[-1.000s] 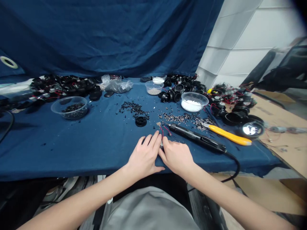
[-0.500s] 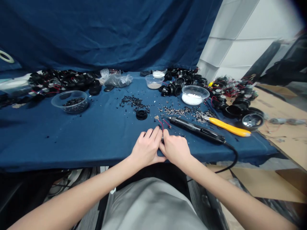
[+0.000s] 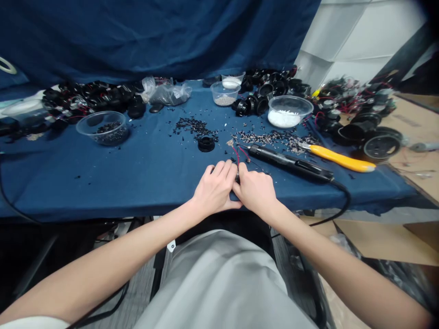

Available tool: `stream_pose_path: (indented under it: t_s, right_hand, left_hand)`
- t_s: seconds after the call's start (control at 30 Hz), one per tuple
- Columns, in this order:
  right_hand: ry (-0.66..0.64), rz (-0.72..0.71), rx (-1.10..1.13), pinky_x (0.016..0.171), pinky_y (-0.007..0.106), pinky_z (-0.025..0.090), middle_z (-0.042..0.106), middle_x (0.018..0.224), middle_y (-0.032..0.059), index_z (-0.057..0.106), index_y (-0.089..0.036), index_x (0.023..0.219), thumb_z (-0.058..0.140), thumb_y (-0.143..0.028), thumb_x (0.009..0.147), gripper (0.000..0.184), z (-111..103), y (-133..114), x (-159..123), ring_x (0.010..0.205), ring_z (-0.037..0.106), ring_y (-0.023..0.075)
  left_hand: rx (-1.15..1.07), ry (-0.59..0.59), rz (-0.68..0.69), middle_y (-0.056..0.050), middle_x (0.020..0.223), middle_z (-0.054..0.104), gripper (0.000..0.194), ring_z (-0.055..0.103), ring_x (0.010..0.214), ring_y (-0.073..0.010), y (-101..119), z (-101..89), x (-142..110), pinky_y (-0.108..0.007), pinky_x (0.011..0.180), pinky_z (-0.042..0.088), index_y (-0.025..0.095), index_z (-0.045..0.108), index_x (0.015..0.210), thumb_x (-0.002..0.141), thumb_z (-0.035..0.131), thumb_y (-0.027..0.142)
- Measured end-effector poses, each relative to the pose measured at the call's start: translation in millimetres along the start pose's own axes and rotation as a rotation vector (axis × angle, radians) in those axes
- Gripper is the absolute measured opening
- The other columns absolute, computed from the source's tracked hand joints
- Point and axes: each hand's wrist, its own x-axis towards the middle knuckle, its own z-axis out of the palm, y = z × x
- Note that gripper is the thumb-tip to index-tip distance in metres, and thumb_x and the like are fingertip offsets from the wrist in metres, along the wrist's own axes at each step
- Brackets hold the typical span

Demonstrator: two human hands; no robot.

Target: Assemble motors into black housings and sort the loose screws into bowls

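My left hand (image 3: 216, 185) and my right hand (image 3: 255, 188) meet close to the table's front edge, fingers curled round one part. Most of that part is hidden; a small dark bit shows between the hands. Red wires (image 3: 238, 154) rise from it past my fingertips, one ending in a small tan tab (image 3: 230, 143). A black round cap (image 3: 206, 144) lies just beyond my left hand. To the right rests a black electric screwdriver (image 3: 291, 163), its tip pointing at the wires. Behind it lies a yellow-handled cutter (image 3: 338, 156).
Loose black screws (image 3: 192, 125) and silvery screws (image 3: 267, 138) are scattered mid-table. Clear tubs stand around: one with dark screws (image 3: 103, 130), one with white pieces (image 3: 290, 114), one with small grey parts (image 3: 224, 97). Black housings (image 3: 368, 132) with wires pile up at right, more (image 3: 103, 98) at back left.
The camera view has tilted down, so the table appears higher in the picture. Both hands keep the same hold on the part, with little visible movement.
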Motion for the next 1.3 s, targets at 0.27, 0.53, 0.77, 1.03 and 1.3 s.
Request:
stream_pose_path:
  t_s: [0.27, 0.53, 0.77, 1.03, 1.3]
  right_hand:
    - [-0.004, 0.056, 0.196, 0.077, 0.036, 0.046, 0.070, 0.093, 0.0206, 0.049, -0.011, 0.116, 0.039, -0.038, 0.097, 0.035, 7.0, -0.5, -0.6, 0.089, 0.068, 0.0322]
    - [0.141, -0.025, 0.647, 0.063, 0.026, 0.044, 0.061, 0.065, 0.0038, 0.052, -0.018, 0.085, 0.045, -0.041, 0.094, 0.026, -6.6, 13.6, 1.5, 0.063, 0.062, 0.0193]
    - [0.145, -0.148, 1.425, 0.042, 0.019, 0.026, 0.024, 0.056, -0.0089, 0.029, -0.023, 0.072, 0.032, -0.060, 0.095, 0.044, -39.2, 9.5, -20.1, 0.044, 0.022, 0.0071]
    - [0.264, -0.267, 1.675, 0.044, 0.019, 0.030, 0.039, 0.059, -0.0053, 0.048, -0.018, 0.073, 0.061, -0.045, 0.088, 0.033, -46.0, 0.5, -43.3, 0.049, 0.031, 0.0067]
    - [0.629, -0.386, 1.142, 0.042, 0.019, 0.032, 0.045, 0.054, -0.0066, 0.056, -0.018, 0.075, 0.074, -0.039, 0.079, 0.028, -59.5, 1.5, -46.3, 0.043, 0.034, 0.0058]
  left_hand:
    - [-0.102, -0.050, -0.019, -0.024, 0.125, 0.054, 0.077, 0.047, 0.114, -0.0383, 1.4, -1.7, 5.0, -0.046, 0.093, 0.037, 0.001, 0.047, 0.123, 0.072, 0.068, 0.054]
    - [-0.262, 0.132, -0.073, -0.016, 0.127, 0.058, 0.084, 0.056, 0.113, -0.0264, -0.7, -20.6, -6.5, -0.037, 0.093, 0.049, 0.008, 0.035, 0.137, 0.073, 0.075, 0.043]
    - [-0.633, 0.521, -0.189, 0.000, 0.085, 0.064, 0.019, 0.060, 0.077, -0.0113, 13.2, -78.0, -23.7, -0.024, 0.073, 0.048, 0.019, 0.057, 0.104, 0.086, 0.065, 0.019]
    - [-0.616, 0.577, -0.003, -0.002, 0.079, 0.064, 0.018, 0.055, 0.071, -0.0114, 27.4, -93.7, -16.9, -0.026, 0.066, 0.042, 0.013, 0.058, 0.092, 0.083, 0.059, -0.003]
    - [-1.150, 0.324, -0.276, 0.002, 0.076, 0.060, 0.010, 0.054, 0.069, -0.0098, 31.5, -79.9, -31.8, -0.020, 0.065, 0.042, 0.020, 0.060, 0.087, 0.094, 0.053, 0.016]
